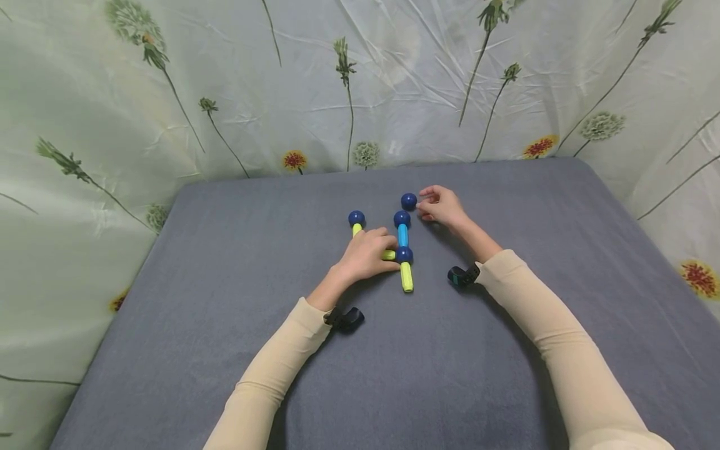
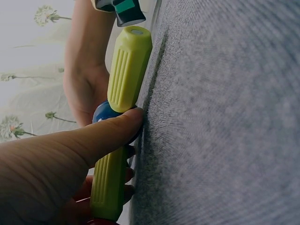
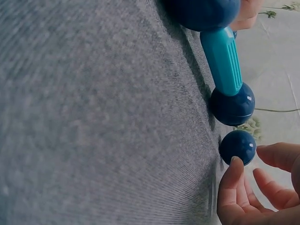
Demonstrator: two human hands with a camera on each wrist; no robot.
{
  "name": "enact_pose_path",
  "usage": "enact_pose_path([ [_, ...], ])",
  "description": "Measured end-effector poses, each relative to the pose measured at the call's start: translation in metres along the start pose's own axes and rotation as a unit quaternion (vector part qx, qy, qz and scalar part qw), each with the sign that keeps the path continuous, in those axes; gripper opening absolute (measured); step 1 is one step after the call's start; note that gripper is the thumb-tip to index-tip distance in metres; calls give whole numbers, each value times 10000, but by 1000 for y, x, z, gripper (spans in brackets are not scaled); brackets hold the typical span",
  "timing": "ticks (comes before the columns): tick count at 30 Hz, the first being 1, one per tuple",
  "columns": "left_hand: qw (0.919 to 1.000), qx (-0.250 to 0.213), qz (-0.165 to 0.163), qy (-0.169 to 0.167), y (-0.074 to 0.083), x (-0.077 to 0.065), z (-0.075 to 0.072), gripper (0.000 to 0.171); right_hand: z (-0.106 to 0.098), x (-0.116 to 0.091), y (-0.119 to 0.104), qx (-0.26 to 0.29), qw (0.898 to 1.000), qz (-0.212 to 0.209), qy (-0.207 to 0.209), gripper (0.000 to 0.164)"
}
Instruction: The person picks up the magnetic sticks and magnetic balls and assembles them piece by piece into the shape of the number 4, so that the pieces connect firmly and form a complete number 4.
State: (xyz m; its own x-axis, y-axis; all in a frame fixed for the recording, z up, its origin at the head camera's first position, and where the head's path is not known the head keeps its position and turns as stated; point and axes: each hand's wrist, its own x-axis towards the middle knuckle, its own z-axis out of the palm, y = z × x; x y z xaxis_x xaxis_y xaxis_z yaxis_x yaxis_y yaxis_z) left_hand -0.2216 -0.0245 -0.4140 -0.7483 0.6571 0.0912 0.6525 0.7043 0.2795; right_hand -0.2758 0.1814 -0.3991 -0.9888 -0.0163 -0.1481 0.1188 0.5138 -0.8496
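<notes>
Magnetic sticks and balls form a figure on the grey cloth. My left hand grips its crossing yellow-green stick, the thumb pressed on the blue junction ball. From that ball another yellow-green stick points toward me, and a light-blue stick leads away to a second blue ball. Just beyond lies a separate blue ball. My right hand is beside it, thumb tip at its edge, fingers not curled round it. My left hand hides part of the figure.
A blue ball tops a partly covered yellow-green stick left of my left hand. The grey-covered table meets a flowered curtain at the back. Black wrist cameras hang by both sleeves.
</notes>
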Motion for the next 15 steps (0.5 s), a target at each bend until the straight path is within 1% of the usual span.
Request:
enact_pose_path([
  [3,10000,-17,4,-2,0,0,0,34,1,2,0,-109,9999,-35,-25,42],
  [8,10000,-26,-27,-33,0,-1,1,33,4,6,1,-441,9986,-167,-234,49],
  [15,10000,66,-43,-17,0,0,1,35,7,8,-2,-895,9947,-293,-415,54],
])
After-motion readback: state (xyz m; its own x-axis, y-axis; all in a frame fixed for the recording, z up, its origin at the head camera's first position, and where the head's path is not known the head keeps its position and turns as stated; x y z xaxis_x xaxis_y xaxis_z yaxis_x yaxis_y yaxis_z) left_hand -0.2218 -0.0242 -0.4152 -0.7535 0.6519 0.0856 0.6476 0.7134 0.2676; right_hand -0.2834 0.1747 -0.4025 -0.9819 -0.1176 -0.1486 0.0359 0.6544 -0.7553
